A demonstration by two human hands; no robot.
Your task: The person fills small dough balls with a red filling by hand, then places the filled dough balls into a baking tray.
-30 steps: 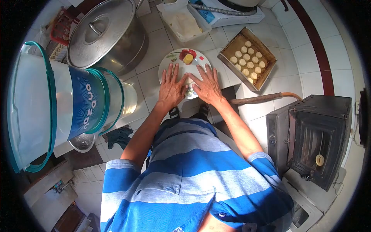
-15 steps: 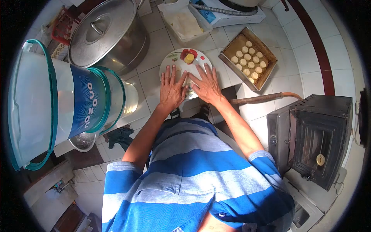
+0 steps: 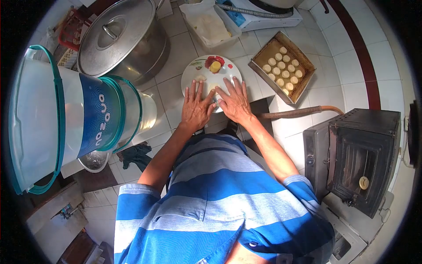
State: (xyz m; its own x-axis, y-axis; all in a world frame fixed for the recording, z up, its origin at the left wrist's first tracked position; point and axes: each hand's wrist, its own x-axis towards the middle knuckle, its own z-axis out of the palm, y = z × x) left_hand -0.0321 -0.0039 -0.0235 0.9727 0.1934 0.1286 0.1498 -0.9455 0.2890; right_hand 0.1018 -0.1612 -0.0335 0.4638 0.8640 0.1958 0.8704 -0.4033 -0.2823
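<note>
A white plate with red flower prints lies in front of me. On its far part sits a small yellow lump, apart from my fingers. My left hand rests palm down over the near left of the plate, fingers spread. Just past its fingertips shows a pale flat piece of dough. My right hand lies palm down on the near right side, fingers stretched out. Another pale patch, seemingly dough, shows between the two hands. What lies under my palms is hidden.
To the right, a metal baking tray holds several round pale pastries. A lidded steel pot and a large clear bucket stand left. A paper-lined plastic tub is behind the plate. A black oven stands at right.
Both hands have slid a little toward my body, the left more than the right. Pale flat dough now shows beyond the left fingertips. The yellow lump has stayed put.
</note>
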